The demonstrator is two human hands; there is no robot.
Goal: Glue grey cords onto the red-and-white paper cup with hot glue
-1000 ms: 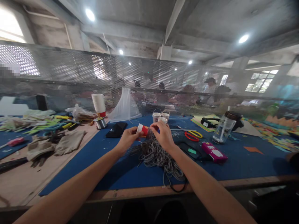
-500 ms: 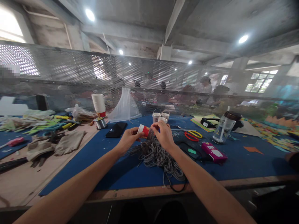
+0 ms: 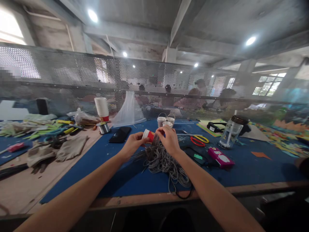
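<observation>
My left hand (image 3: 131,144) and my right hand (image 3: 169,139) both grip a small red-and-white paper cup (image 3: 148,135), held on its side above a tangled heap of grey cord (image 3: 164,162). The left hand's fingers close on the cup's white rim end. At the cup's other end the right hand's fingers pinch, where some cord seems to hang down. The heap lies on a blue mat (image 3: 125,174) on the workbench, and a black loop of cord (image 3: 183,194) reaches the front edge.
Behind the cup stand a few small white cups with wire handles (image 3: 166,121). Red and yellow scissors (image 3: 199,140), a pink case (image 3: 220,157), a clear jug (image 3: 230,132), a black pouch (image 3: 120,134), a cup stack (image 3: 102,109) and gloves (image 3: 58,149) surround me. A mesh screen (image 3: 72,77) separates people beyond.
Both hands and the cup stay almost where they were; the cup has shifted very slightly upward. People behind the mesh have moved a little.
</observation>
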